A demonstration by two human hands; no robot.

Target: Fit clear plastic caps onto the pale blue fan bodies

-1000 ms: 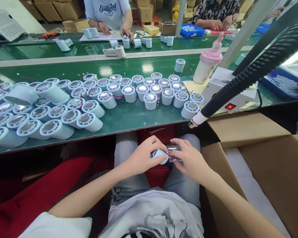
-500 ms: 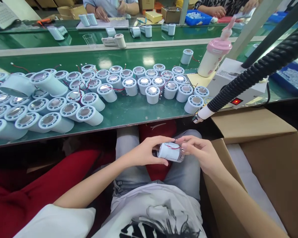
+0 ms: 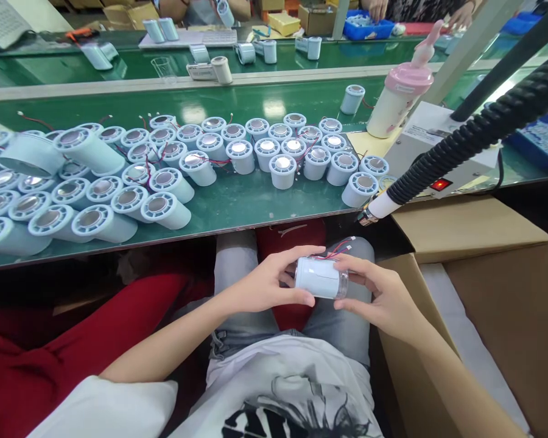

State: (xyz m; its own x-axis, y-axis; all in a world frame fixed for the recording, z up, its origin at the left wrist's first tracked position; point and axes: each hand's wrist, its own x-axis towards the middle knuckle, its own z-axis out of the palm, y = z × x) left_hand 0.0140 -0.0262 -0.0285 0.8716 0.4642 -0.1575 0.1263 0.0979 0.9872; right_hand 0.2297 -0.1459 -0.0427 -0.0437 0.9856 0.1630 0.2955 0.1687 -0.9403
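Left hand (image 3: 268, 283) and right hand (image 3: 386, 295), each part-curled, grip opposite ends of a pale-blue cylinder (image 3: 317, 277) held sideways above the lap (image 3: 235, 261), presumably to keep it steady within its clear sleeve (image 3: 344, 285); red wires (image 3: 340, 246) project beyond

Some white bottle (image 3: 393, 112) with a pink lid (image 3: 408, 77) stood near a boxy pale unit (image 3: 463, 165), red switch (image 3: 441, 184) lit. Thick black ribbed hose (image 3: 466, 125) slanted across that, and an open brown cardboard box (image 3: 506, 298) sat below.
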